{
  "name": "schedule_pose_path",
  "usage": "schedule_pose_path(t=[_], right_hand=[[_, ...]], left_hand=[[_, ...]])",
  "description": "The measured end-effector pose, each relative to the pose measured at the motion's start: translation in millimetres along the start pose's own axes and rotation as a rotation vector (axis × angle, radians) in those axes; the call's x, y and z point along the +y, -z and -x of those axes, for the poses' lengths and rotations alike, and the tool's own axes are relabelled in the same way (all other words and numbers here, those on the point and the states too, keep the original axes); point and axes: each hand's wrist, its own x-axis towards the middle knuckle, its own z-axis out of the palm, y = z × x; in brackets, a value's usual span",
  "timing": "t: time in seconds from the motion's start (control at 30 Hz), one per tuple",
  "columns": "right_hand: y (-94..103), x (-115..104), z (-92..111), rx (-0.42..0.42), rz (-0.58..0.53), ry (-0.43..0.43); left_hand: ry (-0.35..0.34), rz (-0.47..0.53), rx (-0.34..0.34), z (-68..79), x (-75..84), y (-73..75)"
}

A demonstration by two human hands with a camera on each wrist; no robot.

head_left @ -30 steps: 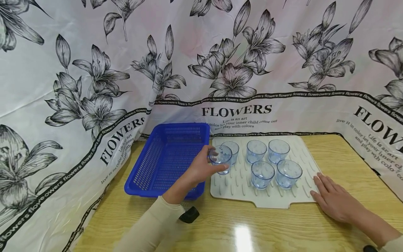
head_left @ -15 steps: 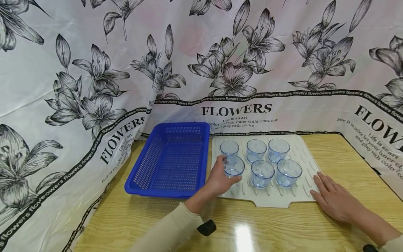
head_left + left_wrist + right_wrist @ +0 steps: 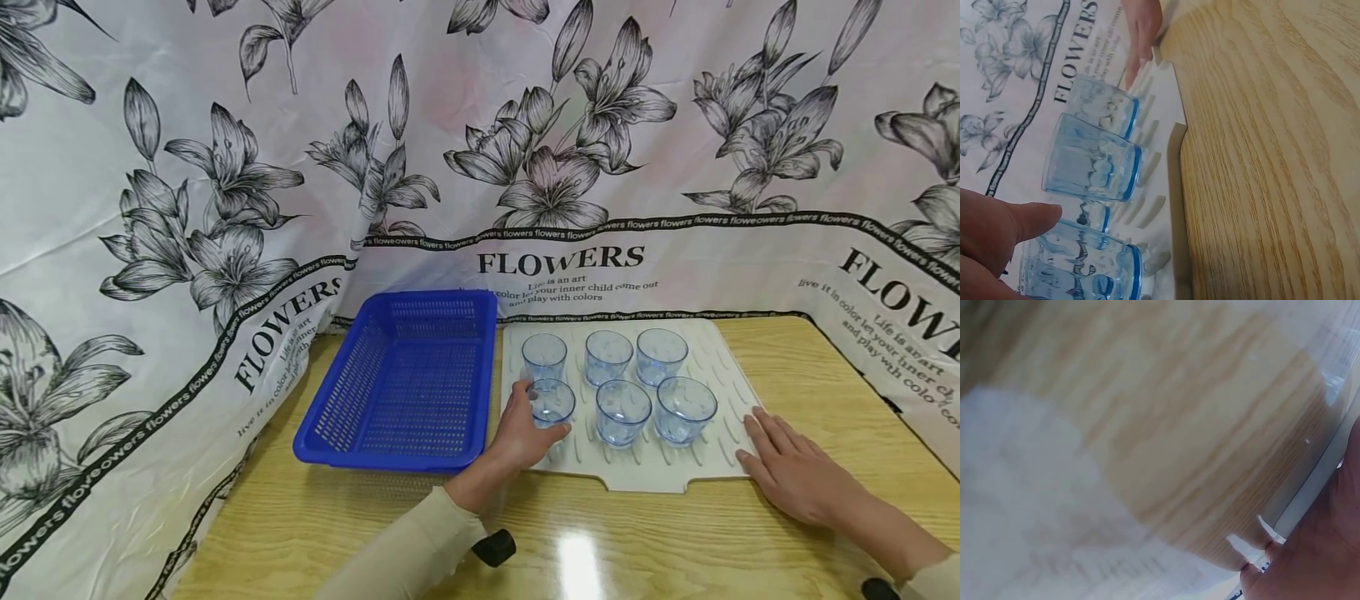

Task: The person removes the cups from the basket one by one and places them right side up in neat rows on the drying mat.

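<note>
My left hand (image 3: 519, 435) holds a clear blue-tinted drinking glass (image 3: 553, 407) at the front left of a white ribbed drying mat (image 3: 645, 477). Its thumb (image 3: 1038, 219) lies along the side of that glass in the left wrist view, close over the mat. Several matching glasses stand on the mat: one directly behind the held glass (image 3: 544, 354), others in two rows to its right, such as the front right glass (image 3: 686, 408). My right hand (image 3: 798, 467) lies flat with straight fingers, fingertips on the mat's right edge.
A blue perforated plastic basket (image 3: 315, 446) stands left of the mat, with no glass in it. Both rest on a light wood table (image 3: 360, 533). A white curtain (image 3: 420, 275) with a flower print hangs behind and along the sides.
My left hand has carried the glass from beside the basket rightward and toward the front, down to the mat's front left spot. The right hand stays where it was.
</note>
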Motion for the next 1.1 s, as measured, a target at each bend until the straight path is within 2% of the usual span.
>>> schedule_pose_path(t=[0.33,0.5,0.6,0.83,0.9,0.97,1.03,1.1], right_hand=[[-0.3,-3,0,-0.003,-0.005,0.005],[3.3,0,-3,-0.010,0.000,0.007],[4.8,2,-3,-0.009,0.003,0.011],[3.1,9,-3,-0.013,-0.014,0.039],[1.1,12,-2,-0.018,-0.005,0.077],[-1.0,19,-1,0.000,0.036,0.169],[2.8,23,-1,-0.012,0.026,0.210],[12.0,25,-4,-0.055,-0.027,0.205]], left_hand=[[0.010,-0.014,0.012,1.8,-2.4,0.1],[0.006,-0.079,-0.028,11.0,3.6,1.9],[-0.020,-0.139,-0.052,18.3,8.3,3.9],[-0.137,-0.266,-0.111,37.2,13.2,15.5],[-0.168,-0.296,-0.132,43.3,13.8,19.1],[-0.209,-0.326,-0.154,49.6,15.2,22.6],[-0.268,-0.364,-0.165,56.5,17.8,26.6],[-0.360,-0.413,-0.157,62.7,22.3,32.2]])
